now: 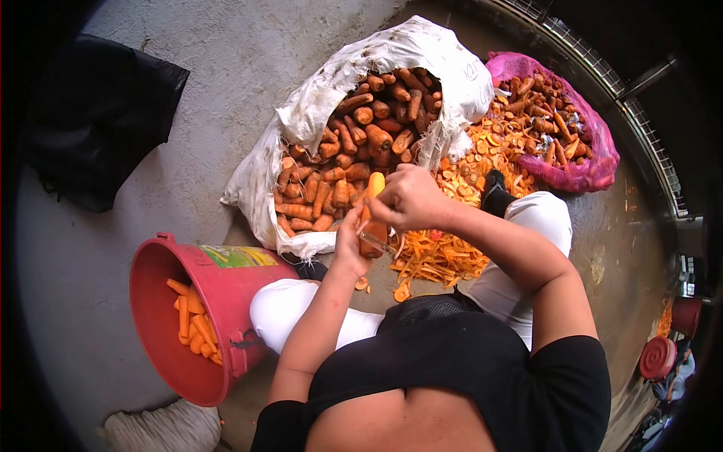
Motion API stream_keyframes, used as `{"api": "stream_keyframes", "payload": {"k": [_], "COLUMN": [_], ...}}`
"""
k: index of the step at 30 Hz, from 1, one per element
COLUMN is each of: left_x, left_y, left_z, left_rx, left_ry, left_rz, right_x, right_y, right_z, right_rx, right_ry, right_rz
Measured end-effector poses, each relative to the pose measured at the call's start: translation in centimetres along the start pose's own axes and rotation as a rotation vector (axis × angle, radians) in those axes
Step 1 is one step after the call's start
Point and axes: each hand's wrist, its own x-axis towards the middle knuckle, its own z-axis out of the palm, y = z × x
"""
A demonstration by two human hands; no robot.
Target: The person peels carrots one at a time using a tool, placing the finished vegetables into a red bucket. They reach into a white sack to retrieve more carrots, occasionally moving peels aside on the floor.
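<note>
From my end I'm watching the floor (602, 260), brownish grey with a faint sheen toward the right. Up in the middle sits the white sack of carrots (452, 60), mouth wide open. Just to its right rests the pink sack (605, 162), and orange peelings (440, 260) spread between and below the two. Near them lies a loose slice (361, 283). Over on the left, there's the red bucket (241, 290); below it, I've got a crumpled pale sack (162, 429).
</note>
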Motion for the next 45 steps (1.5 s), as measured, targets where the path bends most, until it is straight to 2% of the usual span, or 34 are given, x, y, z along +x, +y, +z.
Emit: {"api": "stream_keyframes", "payload": {"k": [1,2,7,8,11,13,15,16,19,21,23,25,26,29,32,34,35,36,37,38,39,41,44,45], "left_x": [-0.5,-0.1,0.4,0.6,0.8,-1.0,-1.5,-1.6,-1.4,-0.5,0.4,0.7,0.2,0.3,-0.4,-0.2,-0.1,-0.5,-0.7,-0.9,-1.0,-0.7,-0.3,0.0], "left_y": [0.1,-0.2,-0.9,-1.0,-1.3,-1.0,-0.8,-0.5,-0.1,-0.3,-0.6,-0.9,-0.5,-0.7,-0.8,-0.7,-0.7,-0.8,-0.8,-0.7,-0.7,-0.3,0.2,0.2], "left_z": [0.5,-0.7,-0.6,-0.8,-3.3,-0.8,-0.3,-0.1,0.0,-0.7,-0.9,-0.6,-0.9,-1.1,0.8,-0.9,-1.7,-1.2,-0.9,-0.7,-0.7,-1.0,-1.1,-1.0], "left_rx": [0.006,-0.001,-0.030,-0.037,0.082,0.126,0.076,0.061,0.023,0.028,-0.030,-0.082,-0.044,-0.002,-0.039,0.034,0.072,0.075,0.075,0.074,0.069,0.084,0.130,0.148], "left_ry": [0.022,-0.103,0.014,0.035,-0.107,-0.118,-0.145,-0.139,-0.122,-0.110,-0.016,0.078,-0.066,-0.108,0.021,-0.155,-0.245,-0.197,-0.168,-0.139,-0.107,-0.070,-0.021,-0.006], "left_rz": [-0.015,-0.009,0.041,0.058,-0.020,-0.003,-0.020,-0.037,-0.060,-0.044,-0.033,-0.023,-0.055,-0.047,-0.008,-0.060,-0.088,-0.088,-0.069,-0.049,-0.030,0.041,0.141,0.174], "right_x": [-0.1,-0.2,-0.3,-0.3,-0.4,0.4,0.5,0.7,0.8,0.0,-0.2,-0.4,-0.5,-0.7,-0.7,-0.5,-0.4,-0.2,-0.3,-0.4,-0.5,-1.5,-4.3,-4.9], "right_y": [0.0,-0.1,0.5,0.8,3.8,4.8,6.9,7.4,4.9,3.2,1.5,0.2,-0.1,0.2,1.3,3.3,4.8,6.0,7.8,9.3,9.8,12.7,18.0,18.3], "right_z": [0.3,0.4,1.1,1.2,0.8,-1.4,-2.8,-3.4,-3.6,-2.0,-0.8,-0.1,0.4,0.5,0.5,0.3,-0.3,-1.1,-2.1,-2.6,-3.5,-3.8,-2.0,-0.7], "right_rx": [-0.018,-0.035,-0.058,-0.088,-0.225,-0.575,-0.637,-0.626,-0.295,-0.183,-0.078,0.003,0.018,-0.035,-0.121,-0.216,-0.418,-0.649,-0.629,-0.553,-0.416,0.380,0.891,0.794], "right_ry": [0.006,0.014,0.076,0.084,0.105,-0.022,0.188,0.311,0.186,0.216,0.074,0.034,0.052,0.026,0.041,0.134,0.095,0.209,0.237,0.469,0.520,0.650,0.547,0.466], "right_rz": [-0.015,-0.026,-0.095,-0.072,0.006,0.230,0.270,0.220,0.470,0.241,0.185,0.062,0.022,-0.007,0.013,0.049,0.099,0.105,0.161,0.191,0.403,0.799,1.243,1.239]}}
